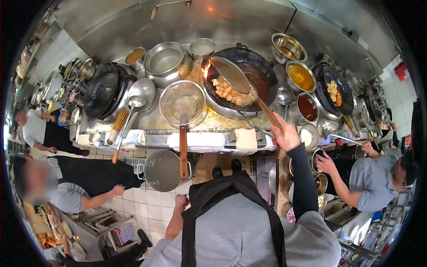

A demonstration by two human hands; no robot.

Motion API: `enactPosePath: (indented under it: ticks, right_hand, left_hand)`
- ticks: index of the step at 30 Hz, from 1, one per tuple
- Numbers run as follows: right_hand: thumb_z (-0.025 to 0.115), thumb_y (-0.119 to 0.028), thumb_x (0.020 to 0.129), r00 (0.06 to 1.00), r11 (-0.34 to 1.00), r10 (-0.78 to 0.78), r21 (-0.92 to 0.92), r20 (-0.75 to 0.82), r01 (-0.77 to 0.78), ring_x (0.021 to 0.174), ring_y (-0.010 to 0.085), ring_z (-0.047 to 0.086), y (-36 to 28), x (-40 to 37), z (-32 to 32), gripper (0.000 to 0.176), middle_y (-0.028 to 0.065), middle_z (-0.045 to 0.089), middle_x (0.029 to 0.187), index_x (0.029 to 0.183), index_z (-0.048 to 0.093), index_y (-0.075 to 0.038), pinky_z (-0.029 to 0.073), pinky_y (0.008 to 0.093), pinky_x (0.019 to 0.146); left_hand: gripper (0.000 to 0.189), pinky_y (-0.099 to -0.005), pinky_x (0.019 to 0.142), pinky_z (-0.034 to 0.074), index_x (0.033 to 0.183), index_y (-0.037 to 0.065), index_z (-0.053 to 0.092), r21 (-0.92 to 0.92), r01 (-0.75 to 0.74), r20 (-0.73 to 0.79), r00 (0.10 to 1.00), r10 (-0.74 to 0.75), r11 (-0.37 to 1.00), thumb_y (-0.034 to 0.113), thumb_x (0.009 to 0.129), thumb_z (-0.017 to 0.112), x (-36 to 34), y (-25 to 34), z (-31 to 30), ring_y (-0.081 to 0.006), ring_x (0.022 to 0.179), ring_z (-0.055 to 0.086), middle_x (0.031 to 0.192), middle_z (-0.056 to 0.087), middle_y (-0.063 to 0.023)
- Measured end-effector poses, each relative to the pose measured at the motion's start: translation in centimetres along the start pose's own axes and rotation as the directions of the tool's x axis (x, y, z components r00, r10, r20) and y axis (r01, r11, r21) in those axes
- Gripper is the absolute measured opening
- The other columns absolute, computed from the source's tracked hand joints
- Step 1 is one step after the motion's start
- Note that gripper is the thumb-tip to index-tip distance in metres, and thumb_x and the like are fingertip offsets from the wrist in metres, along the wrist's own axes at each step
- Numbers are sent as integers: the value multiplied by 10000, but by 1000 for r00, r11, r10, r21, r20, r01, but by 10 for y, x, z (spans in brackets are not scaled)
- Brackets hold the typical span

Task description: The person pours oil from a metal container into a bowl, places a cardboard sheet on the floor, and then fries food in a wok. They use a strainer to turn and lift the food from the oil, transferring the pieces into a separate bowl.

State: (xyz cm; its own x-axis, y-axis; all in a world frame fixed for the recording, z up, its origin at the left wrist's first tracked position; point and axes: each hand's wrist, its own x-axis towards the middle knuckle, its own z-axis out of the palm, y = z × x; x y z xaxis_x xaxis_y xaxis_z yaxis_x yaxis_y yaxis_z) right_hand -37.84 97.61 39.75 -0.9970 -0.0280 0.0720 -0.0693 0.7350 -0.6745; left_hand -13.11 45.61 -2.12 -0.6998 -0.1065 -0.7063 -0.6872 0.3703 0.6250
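Observation:
My right hand (287, 135) is closed round the wooden handle of a round strainer (230, 74). The strainer is tilted over a black wok (264, 73), with pale browned food pieces (231, 92) below its rim and small flames at the wok's left edge. A thin metal handle (261, 129) passes close to my right fingers; whether they touch it is unclear. Low beside my body, my left hand (181, 202) is curled closed with nothing visible in it. In front of it, a second strainer (182, 103) lies on the stove with its wooden handle overhanging the edge.
A metal pot (164, 64) stands left of the wok; bowls of yellow liquid (300, 75) and red sauce (308, 108) stand right. A perforated skimmer (142, 92) and brush (119, 121) lie left. Below the edge is a large pot (161, 171). People work on both sides.

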Motion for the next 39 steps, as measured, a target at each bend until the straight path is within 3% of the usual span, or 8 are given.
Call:
enactPosePath:
  ticks: [3, 6, 9, 10, 13, 16, 25, 39]
  right_hand:
    - [545, -112, 867, 1000, 986, 17, -165, 5, -16, 810, 469, 630, 0, -12, 14, 544, 296, 643, 871, 1385, 424, -3, 500, 522, 731]
    - [565, -101, 854, 992, 938, 128, -326, 18, -115, 758, 466, 624, 25, -4, 53, 563, 314, 626, 817, 1396, 432, -25, 485, 544, 709]
    - [561, -88, 852, 993, 942, 105, -315, -48, -115, 734, 467, 623, 32, 2, 63, 585, 316, 626, 812, 1409, 402, -9, 483, 544, 695]
    - [559, -84, 851, 992, 946, 102, -303, -69, -118, 727, 469, 621, 27, 4, 61, 589, 317, 627, 813, 1411, 395, -4, 483, 543, 692]
    - [552, -69, 845, 988, 973, 29, -222, -151, -63, 713, 470, 616, 23, -8, 62, 588, 312, 624, 784, 1408, 395, -7, 477, 550, 667]
    - [522, -96, 854, 995, 945, 77, -314, -70, -96, 691, 461, 619, 37, 5, 72, 572, 293, 629, 748, 1403, 392, -1, 475, 556, 650]
    - [554, -95, 851, 992, 973, 50, -220, -120, -75, 684, 471, 610, 39, -3, 90, 585, 285, 625, 731, 1410, 394, -36, 466, 570, 653]
    - [537, -99, 860, 974, 971, 142, -165, -175, -172, 840, 488, 613, 81, 38, 35, 561, 306, 634, 871, 1408, 421, -67, 483, 540, 746]
  left_hand:
    - [118, -343, 503, 516, 787, 36, 590, 462, -225, 142, 974, 179, 858, 124, 864, 609, -2, 2, -3, -228, 558, 590, 632, 580, -87]
    - [134, -358, 547, 528, 753, 55, 616, 803, -473, 400, 879, 260, 363, 155, 817, 679, -6, -8, -9, -264, 564, 623, 635, 630, -94]
    - [148, -365, 595, 527, 755, 64, 630, 785, -389, 346, 921, 179, 482, 184, 772, 715, -5, -17, -9, -283, 606, 646, 670, 664, -82]
    - [152, -380, 523, 503, 726, 57, 601, 792, -488, 350, 855, 382, 367, 160, 809, 676, -8, -18, -11, -275, 570, 621, 622, 620, -99]
    - [139, -367, 474, 478, 718, 40, 565, 511, -342, 156, 939, 306, 789, 107, 826, 623, -2, -16, -8, -250, 539, 569, 613, 552, -101]
    - [138, -356, 435, 459, 715, 24, 535, 146, -157, 45, 987, 152, 977, 61, 841, 578, 0, -22, -5, -229, 513, 524, 608, 498, -102]
    - [97, -351, 435, 444, 774, 2, 518, 272, -258, 82, 966, 245, 927, 38, 849, 568, 1, -38, -9, -210, 509, 487, 645, 479, -86]
    - [70, -382, 458, 484, 843, -26, 556, -311, 281, -82, 944, -320, 908, 43, 853, 563, -64, -1, 35, -227, 565, 533, 681, 528, -123]
